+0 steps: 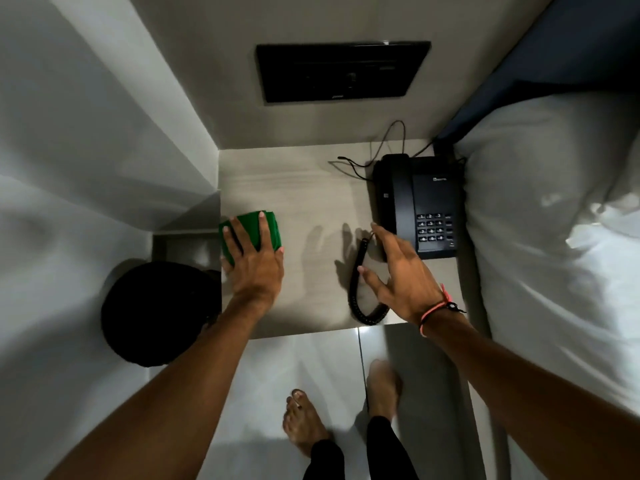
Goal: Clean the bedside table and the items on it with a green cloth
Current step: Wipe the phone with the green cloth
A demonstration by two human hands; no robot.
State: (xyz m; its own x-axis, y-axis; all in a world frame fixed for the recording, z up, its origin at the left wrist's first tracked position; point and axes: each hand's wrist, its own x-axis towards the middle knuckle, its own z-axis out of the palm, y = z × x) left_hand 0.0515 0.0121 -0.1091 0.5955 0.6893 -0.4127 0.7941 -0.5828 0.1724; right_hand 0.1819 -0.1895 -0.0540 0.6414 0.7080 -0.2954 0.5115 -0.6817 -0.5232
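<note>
On the bedside table (311, 188), left hand (254, 268) pressed flat on a folded green cloth (251, 230), right hand (398, 271) spread wide, empty, above the coiled cord (356, 289), beside the black telephone (419, 206).

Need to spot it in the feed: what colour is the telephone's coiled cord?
Black, same as the telephone; coiled cord shows in the head view.
</note>
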